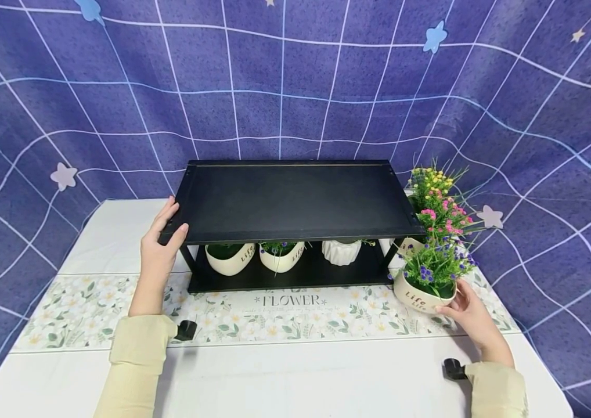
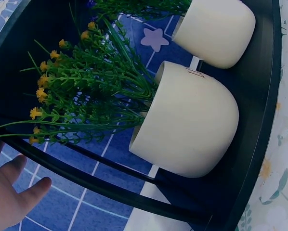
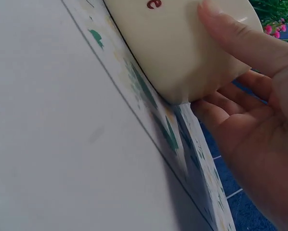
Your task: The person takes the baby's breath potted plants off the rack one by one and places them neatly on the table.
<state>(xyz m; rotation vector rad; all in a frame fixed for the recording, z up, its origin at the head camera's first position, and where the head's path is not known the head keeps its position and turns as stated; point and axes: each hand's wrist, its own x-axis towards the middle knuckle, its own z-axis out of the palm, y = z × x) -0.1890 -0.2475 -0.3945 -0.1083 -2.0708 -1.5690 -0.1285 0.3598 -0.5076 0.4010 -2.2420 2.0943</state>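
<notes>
At the left front corner of the black shelf [image 1: 295, 200], my left hand [image 1: 162, 238] touches the top board. Its thumb lies over the corner and its straight fingers lie along the side edge. My right hand [image 1: 465, 316] grips the lower right side of a cream flower pot [image 1: 418, 297] lettered "Life", thumb in front and fingers behind and under it. Purple flowers with green leaves [image 1: 439, 264] fill this pot. In the right wrist view, the pot's base [image 3: 182, 91] is close to the flowered table runner; whether they touch I cannot tell.
Under the top board stand a left cream pot [image 1: 230, 261], a middle cream pot [image 1: 282, 258] and a white ribbed pot [image 1: 341, 253]. Pink flowers [image 1: 447, 215] and yellow flowers [image 1: 431, 180] rise beside the shelf's right end. A floral runner [image 1: 295, 316] crosses the white table.
</notes>
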